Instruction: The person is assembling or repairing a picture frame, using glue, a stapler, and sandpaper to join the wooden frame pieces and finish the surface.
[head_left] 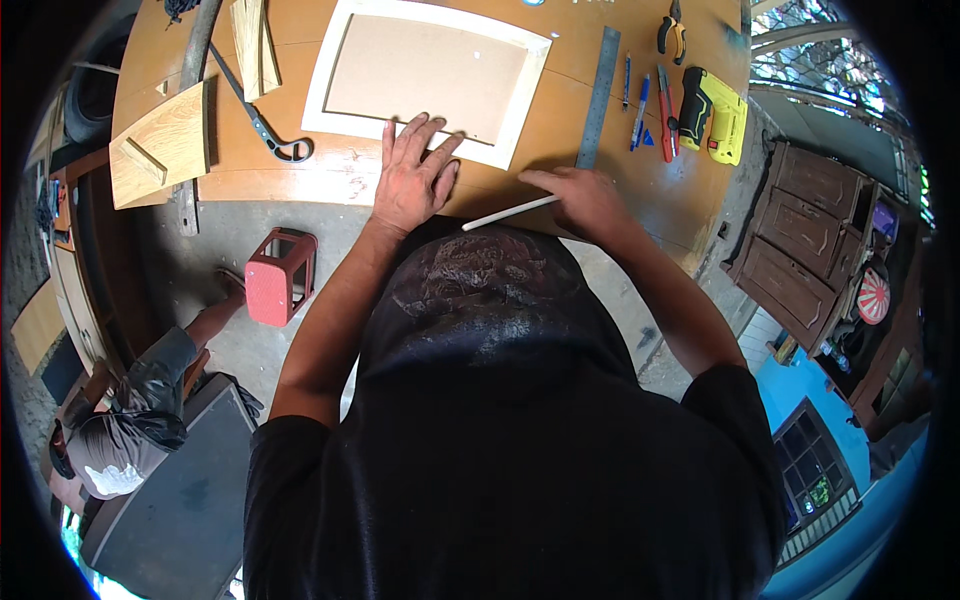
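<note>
From back here I have the left hand (412,180) spread on the pale wooden frame with a flat brown panel (425,78) near twelve o'clock, the right hand (590,203) near one o'clock curled round a thin white stick (510,212), so this looks like steadying, and next likely needs stillness.

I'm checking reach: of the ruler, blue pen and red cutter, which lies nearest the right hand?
The ruler: its end is beside the right hand; the blue pen and red cutter lie farther off.
</note>
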